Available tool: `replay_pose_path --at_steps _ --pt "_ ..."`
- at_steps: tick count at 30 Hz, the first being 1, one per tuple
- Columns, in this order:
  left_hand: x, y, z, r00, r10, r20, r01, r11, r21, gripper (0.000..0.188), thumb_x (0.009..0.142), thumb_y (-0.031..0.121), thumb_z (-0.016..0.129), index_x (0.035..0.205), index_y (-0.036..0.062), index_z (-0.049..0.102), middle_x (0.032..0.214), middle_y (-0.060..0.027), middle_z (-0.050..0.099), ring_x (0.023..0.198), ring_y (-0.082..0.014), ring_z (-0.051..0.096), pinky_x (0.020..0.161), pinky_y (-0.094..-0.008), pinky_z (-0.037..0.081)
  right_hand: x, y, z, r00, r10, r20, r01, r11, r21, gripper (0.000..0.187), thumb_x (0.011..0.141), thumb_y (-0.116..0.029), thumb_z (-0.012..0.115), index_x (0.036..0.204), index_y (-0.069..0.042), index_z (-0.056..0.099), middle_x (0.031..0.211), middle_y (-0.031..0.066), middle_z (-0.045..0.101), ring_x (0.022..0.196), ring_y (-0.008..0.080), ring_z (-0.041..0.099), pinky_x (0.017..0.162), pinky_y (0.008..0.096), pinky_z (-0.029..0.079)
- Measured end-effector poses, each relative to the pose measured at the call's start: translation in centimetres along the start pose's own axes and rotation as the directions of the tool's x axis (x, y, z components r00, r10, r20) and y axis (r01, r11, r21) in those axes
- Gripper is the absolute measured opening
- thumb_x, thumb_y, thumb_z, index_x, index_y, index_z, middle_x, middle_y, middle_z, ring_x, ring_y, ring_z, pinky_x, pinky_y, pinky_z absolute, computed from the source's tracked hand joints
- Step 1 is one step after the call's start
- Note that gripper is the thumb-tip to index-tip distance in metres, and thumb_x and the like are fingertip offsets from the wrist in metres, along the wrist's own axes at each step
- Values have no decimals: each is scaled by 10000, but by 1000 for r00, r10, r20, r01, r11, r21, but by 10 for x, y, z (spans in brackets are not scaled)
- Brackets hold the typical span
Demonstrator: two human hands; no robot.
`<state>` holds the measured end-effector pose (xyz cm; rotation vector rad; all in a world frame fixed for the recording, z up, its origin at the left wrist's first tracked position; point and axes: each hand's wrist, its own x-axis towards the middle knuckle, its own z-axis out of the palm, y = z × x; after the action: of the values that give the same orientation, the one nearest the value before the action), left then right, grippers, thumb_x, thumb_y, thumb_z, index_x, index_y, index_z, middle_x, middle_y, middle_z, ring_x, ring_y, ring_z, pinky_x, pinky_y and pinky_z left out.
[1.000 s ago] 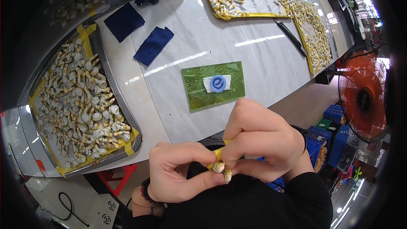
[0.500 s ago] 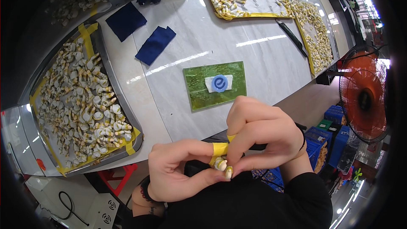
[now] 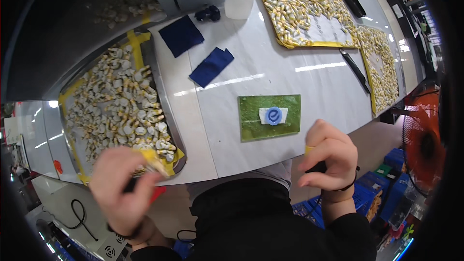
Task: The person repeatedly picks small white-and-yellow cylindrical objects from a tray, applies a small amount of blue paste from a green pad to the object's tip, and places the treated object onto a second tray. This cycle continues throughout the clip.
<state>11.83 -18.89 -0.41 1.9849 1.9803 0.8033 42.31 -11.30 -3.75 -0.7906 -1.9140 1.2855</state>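
Observation:
My left hand (image 3: 118, 183) is over the near right corner of the left tray, blurred by motion. Its thumb and taped forefinger pinch a small cream-and-yellow piece (image 3: 157, 166), whose exact kind the blur hides. Beneath and beyond it, the left tray (image 3: 180, 137) holds a heap of small white-and-yellow moulded pieces (image 3: 118, 96) with round white ends. Off the table's front edge, my right hand (image 3: 331, 157) hovers with curled fingers and the thumb apart. Nothing shows between them; yellow tape wraps one finger.
A green mat (image 3: 251, 133) with a round blue stamp-like disc (image 3: 273, 116) lies mid-table. Behind are navy cloths (image 3: 211, 67), a white bottle (image 3: 239, 2) and a knife-like black tool (image 3: 355, 71). Yellow-edged trays (image 3: 319, 45) of pieces stand far right; an orange fan (image 3: 423, 140) is beyond.
My hands, together before, have parted. The left has swung left to the tray with a small piece; the right has moved right and no longer holds one. The view has shifted.

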Motion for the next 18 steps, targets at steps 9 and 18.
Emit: replay_pose_path --at_steps 9,18 --pt "149 -90 -33 992 69 102 -92 968 233 397 759 145 674 1111 -18 587 878 -169 648 791 -259 643 695 -313 480 -1 0 0 989 -66 -130 71 997 36 161 610 -65 777 705 -56 648 659 29 558 609 157 502 532 265 358" --pt "206 -181 -16 986 -98 133 41 925 379 484 820 320 644 1197 38 534 1021 -148 629 909 -251 611 753 -300 467 -16 -15 -35 972 -85 -221 32 972 -233 140 624 22 722 703 -26 616 649 52 598 571 167 525 535 262 387"
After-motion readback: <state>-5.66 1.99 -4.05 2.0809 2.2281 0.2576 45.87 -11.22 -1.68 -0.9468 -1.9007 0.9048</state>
